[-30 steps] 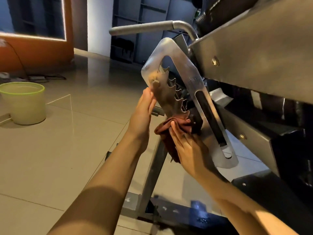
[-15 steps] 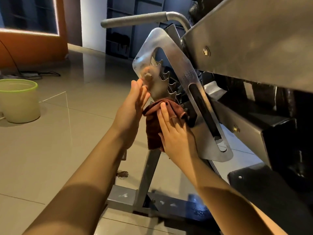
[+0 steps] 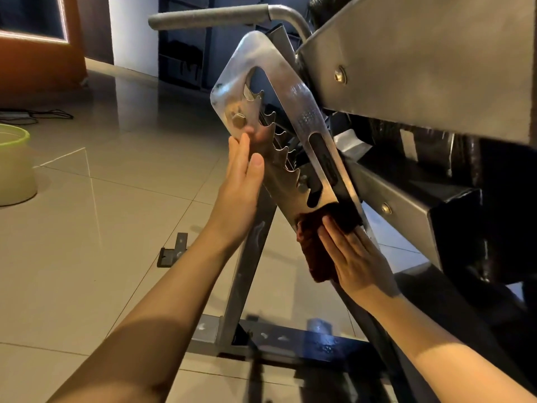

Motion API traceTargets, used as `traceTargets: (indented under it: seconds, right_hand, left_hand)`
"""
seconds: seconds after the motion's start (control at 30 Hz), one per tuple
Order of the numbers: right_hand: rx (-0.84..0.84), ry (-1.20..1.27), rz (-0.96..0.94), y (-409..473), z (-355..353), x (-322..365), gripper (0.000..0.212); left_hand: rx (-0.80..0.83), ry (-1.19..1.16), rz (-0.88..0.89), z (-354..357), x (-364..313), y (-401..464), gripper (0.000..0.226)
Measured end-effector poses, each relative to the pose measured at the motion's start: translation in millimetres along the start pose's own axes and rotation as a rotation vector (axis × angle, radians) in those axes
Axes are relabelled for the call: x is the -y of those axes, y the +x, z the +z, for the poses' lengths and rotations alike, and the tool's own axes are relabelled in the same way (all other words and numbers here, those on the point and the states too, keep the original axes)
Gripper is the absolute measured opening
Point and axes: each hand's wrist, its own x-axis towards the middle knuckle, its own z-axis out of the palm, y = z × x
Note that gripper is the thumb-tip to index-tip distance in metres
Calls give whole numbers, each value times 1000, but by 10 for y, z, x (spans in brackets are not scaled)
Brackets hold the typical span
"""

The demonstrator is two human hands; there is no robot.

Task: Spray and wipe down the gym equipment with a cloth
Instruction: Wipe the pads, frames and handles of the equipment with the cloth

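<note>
A slanted steel adjustment plate (image 3: 302, 112) with saw-like notches belongs to a gym bench and fills the middle of the head view. My left hand (image 3: 241, 181) rests flat against the plate's left edge, fingers straight, just below a bolt. My right hand (image 3: 354, 257) presses a dark red cloth (image 3: 316, 245) with straight fingers against the lower end of the plate. Part of the cloth hangs below my palm. No spray bottle is in view.
A grey padded handle bar (image 3: 209, 20) sticks out at the top. The bench's steel frame (image 3: 430, 62) looms at the right, its floor base (image 3: 261, 341) below. A pale green bucket (image 3: 14, 167) stands on the tiled floor at the far left, cables behind it.
My right hand has slid the cloth down from the notched middle of the plate to its lower end. My left hand stays flat on the plate's left edge.
</note>
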Motion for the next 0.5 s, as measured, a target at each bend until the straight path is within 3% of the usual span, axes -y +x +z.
traceTargets:
  seconds: [0.13, 0.27, 0.33, 0.4, 0.5]
  right_hand:
    - [58, -193, -113, -252, 63, 18, 58]
    - [99, -58, -80, -164, -104, 60, 61]
    - [129, 71, 48, 30, -215, 90, 60]
    - [119, 187, 164, 256, -262, 160, 63]
    - [82, 288, 171, 513, -227, 240, 68]
  left_hand:
    - [5, 49, -40, -58, 48, -9, 71]
    - [25, 35, -41, -48, 23, -47, 60]
    - [33, 31, -28, -48, 4, -60, 50]
    - [21, 17, -26, -71, -2, -48, 49]
    - [19, -8, -16, -108, -32, -38, 57]
